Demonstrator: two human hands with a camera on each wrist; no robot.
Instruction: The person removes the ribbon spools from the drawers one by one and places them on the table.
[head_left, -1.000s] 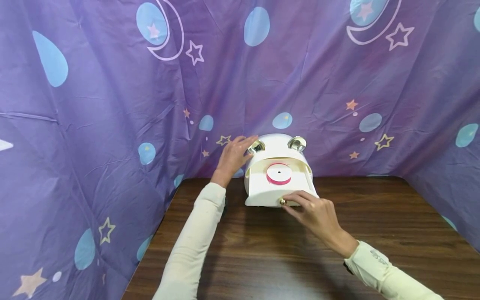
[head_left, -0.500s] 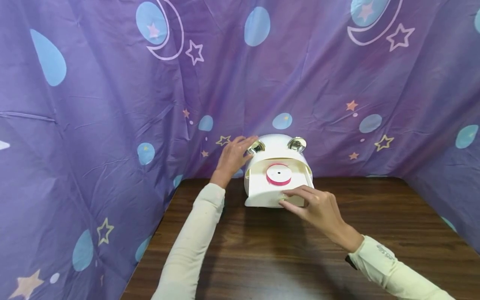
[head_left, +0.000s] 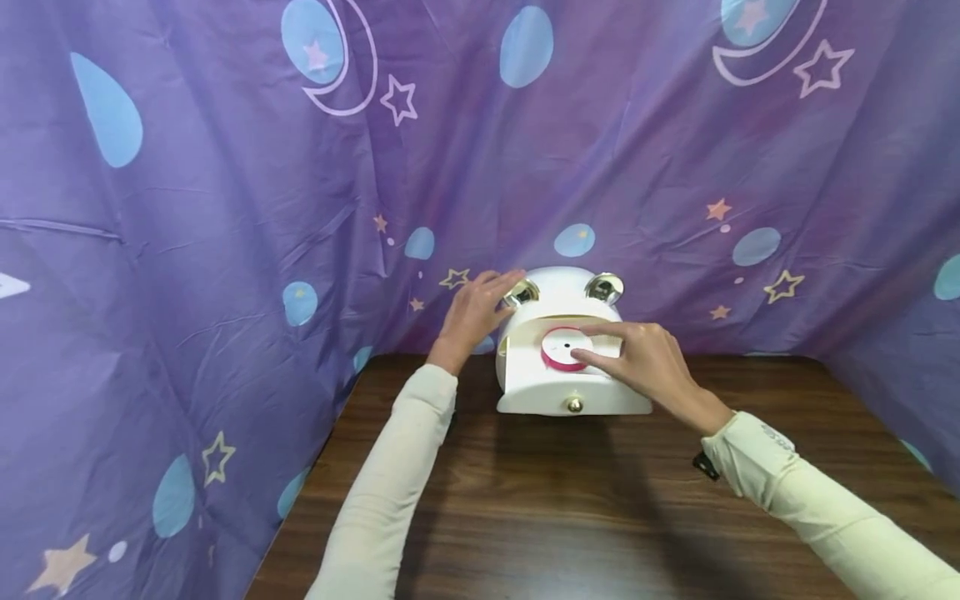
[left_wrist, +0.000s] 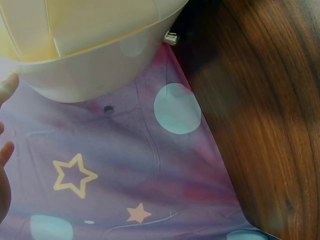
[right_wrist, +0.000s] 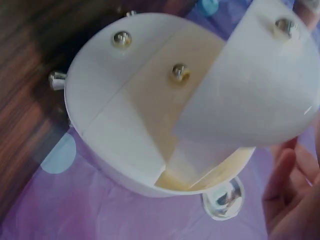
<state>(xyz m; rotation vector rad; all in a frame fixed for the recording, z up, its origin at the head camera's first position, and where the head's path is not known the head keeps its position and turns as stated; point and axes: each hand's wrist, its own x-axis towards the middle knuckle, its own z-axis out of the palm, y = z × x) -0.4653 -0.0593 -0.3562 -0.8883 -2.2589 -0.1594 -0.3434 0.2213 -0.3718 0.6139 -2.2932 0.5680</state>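
A white rounded box (head_left: 564,283) with two shiny gold ears stands at the back of the table. Its lower drawer (head_left: 525,392) is pulled out, with a gold knob (head_left: 574,405) on the front. In the drawer lies a spool of pink ribbon (head_left: 555,360), its white face up. My right hand (head_left: 651,362) reaches over the drawer, thumb and fingers spread at the spool's right edge; I cannot tell how firmly they touch it. My left hand (head_left: 474,312) is at the box's upper left by the left ear (head_left: 522,292), its fingers extended. The right wrist view shows more gold knobs (right_wrist: 181,73) on the box.
The dark wooden table (head_left: 510,517) stretches in front of the box. Purple fabric (head_left: 450,167) with moons and stars hangs close behind the box and along both sides.
My right hand has let go of the drawer knob and moved up and inward to the ribbon spool. The left hand stays by the ear. The whole head view has shifted slightly.
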